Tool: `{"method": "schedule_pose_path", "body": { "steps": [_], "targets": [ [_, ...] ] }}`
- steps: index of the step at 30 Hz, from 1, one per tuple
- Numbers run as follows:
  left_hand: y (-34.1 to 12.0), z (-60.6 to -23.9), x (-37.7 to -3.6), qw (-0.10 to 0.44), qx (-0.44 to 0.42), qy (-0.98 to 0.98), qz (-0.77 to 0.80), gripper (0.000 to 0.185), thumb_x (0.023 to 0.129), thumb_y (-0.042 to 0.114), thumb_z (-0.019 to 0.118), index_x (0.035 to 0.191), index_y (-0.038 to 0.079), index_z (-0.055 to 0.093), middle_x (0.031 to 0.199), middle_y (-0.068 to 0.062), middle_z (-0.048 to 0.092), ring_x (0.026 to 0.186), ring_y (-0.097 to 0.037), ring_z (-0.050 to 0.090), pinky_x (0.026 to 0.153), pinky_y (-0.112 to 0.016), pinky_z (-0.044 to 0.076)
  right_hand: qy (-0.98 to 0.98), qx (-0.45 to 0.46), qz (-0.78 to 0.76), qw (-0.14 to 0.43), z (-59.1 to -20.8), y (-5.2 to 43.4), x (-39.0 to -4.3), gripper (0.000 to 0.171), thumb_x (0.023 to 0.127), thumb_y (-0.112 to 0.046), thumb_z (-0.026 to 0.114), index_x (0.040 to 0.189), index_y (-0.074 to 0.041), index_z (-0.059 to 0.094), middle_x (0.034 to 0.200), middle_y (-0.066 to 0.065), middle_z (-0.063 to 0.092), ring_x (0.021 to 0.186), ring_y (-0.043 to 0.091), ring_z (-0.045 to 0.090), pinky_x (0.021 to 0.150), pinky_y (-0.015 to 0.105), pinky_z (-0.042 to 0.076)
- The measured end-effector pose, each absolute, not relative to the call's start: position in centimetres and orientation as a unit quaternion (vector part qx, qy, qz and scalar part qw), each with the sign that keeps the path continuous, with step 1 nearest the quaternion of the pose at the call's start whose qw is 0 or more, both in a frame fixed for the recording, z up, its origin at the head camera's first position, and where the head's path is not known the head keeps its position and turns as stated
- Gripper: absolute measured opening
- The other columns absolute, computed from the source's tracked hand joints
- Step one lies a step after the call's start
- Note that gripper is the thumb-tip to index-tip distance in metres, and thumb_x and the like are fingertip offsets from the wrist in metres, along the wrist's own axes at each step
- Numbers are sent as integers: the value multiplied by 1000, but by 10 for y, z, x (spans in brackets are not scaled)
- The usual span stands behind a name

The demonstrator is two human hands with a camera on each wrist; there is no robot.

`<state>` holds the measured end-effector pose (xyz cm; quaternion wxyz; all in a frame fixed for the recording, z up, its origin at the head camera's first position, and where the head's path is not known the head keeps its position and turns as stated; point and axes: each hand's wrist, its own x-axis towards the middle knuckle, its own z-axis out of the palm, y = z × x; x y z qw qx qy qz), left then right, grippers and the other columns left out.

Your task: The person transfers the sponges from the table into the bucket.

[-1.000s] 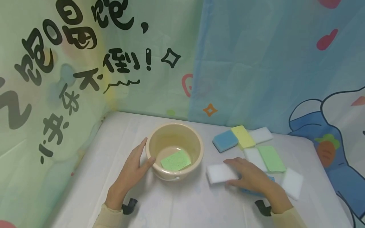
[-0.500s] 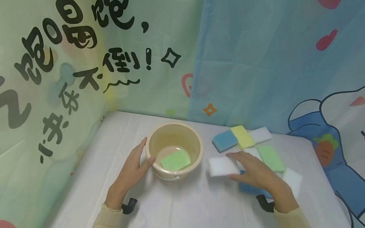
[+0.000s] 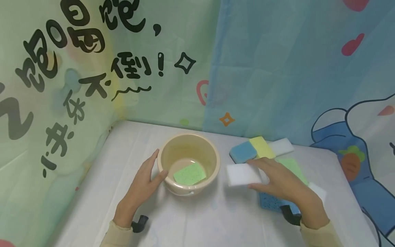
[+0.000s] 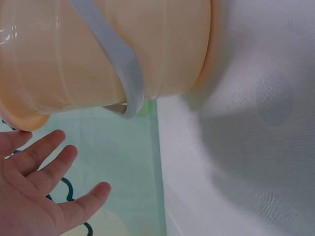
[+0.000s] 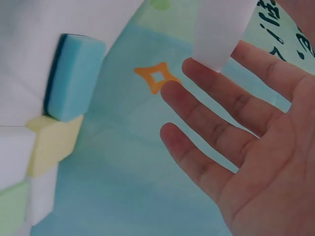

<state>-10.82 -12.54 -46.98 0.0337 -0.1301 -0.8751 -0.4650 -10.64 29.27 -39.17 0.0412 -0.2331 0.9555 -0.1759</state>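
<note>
A white sponge (image 3: 243, 175) is pinched between the thumb and fingers of my right hand (image 3: 277, 180), held over the table to the right of a cream bucket (image 3: 185, 190). In the right wrist view, the white sponge (image 5: 221, 34) sits at the fingertips while the other fingers extend straight. Inside the bucket lies a green speckled sponge (image 3: 189, 174). My left hand (image 3: 140, 188) rests against the bucket's left rim with relaxed, fairly straight fingers. The left wrist view has the left hand's fingers (image 4: 59, 169) spread beside the rim, under the bucket's side and its pale handle (image 4: 115, 54).
Behind the right hand lie a blue sponge (image 3: 243, 152), a yellow sponge (image 3: 262, 147), a white sponge (image 3: 281, 146) and a green sponge (image 3: 291, 168). A blue porous sponge (image 3: 270, 201) lies under the right hand. Printed cloth (image 3: 262, 68) hangs behind the table.
My right hand has lifted the white sponge and carried it slightly up and away from me, uncovering more of the blue porous sponge. My left hand and the bucket stay put.
</note>
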Motion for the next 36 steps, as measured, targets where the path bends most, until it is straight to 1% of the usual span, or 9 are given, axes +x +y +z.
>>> {"method": "schedule_pose_path", "body": {
  "steps": [5, 13, 16, 19, 23, 26, 30, 36],
  "targets": [
    [-125, -469, -108, 32, -129, -874, -467, 73, 101, 35, 60, 160, 14, 24, 160, -9, 32, 146, -31, 28, 117, -55, 24, 953, -247, -170, 34, -384, 291, -110, 70, 84, -44, 81, 138, -8, 58, 128, 10, 62, 112, 29, 59, 88, 51, 52],
    [-125, -469, -108, 29, -124, -875, -466, 73, 101, 38, 60, 160, 15, 23, 160, -8, 32, 146, -31, 28, 117, -55, 24, 953, -249, -170, 37, -369, 282, -114, 73, 85, -50, 77, 140, -8, 56, 131, 10, 60, 116, 31, 57, 90, 53, 51],
    [-125, -470, -108, 29, -124, -875, -468, 74, 101, 40, 60, 160, 15, 23, 160, -8, 32, 146, -31, 28, 117, -55, 24, 950, -261, -167, 27, -364, 277, -116, 72, 85, -50, 77, 140, -8, 57, 130, 9, 61, 114, 30, 57, 89, 52, 52],
    [-125, -470, -107, 31, -126, -874, -468, 74, 101, 42, 59, 160, 15, 23, 160, -8, 33, 146, -31, 28, 117, -55, 24, 947, -275, -166, 15, -360, 270, -119, 69, 84, -47, 79, 138, -9, 58, 127, 5, 62, 109, 26, 58, 86, 49, 52],
    [-125, -470, -107, 34, -127, -874, -467, 74, 101, 41, 59, 160, 15, 24, 159, -9, 33, 146, -31, 29, 116, -55, 24, 940, -298, -164, -1, -356, 260, -126, 67, 82, -41, 83, 137, -11, 59, 124, 3, 62, 104, 22, 58, 83, 45, 52],
    [-126, -470, -107, 35, -127, -875, -466, 74, 101, 40, 59, 160, 15, 24, 159, -9, 33, 146, -31, 29, 116, -55, 24, 933, -319, -166, -11, -354, 251, -131, 67, 82, -38, 84, 137, -10, 59, 124, 3, 62, 105, 22, 59, 84, 44, 52],
    [-126, -471, -108, 34, -127, -876, -464, 74, 101, 44, 58, 160, 15, 23, 159, -8, 33, 146, -31, 29, 116, -55, 25, 920, -349, -175, -21, -352, 237, -140, 67, 79, -34, 87, 135, -8, 60, 123, 4, 63, 105, 22, 60, 85, 42, 53],
    [-125, -471, -108, 37, -130, -875, -465, 74, 101, 41, 59, 160, 15, 24, 159, -9, 33, 146, -31, 29, 116, -55, 25, 910, -379, -169, -26, -352, 222, -151, 67, 78, -35, 87, 133, -8, 61, 122, 4, 64, 106, 21, 61, 85, 40, 53]
  ]
}}
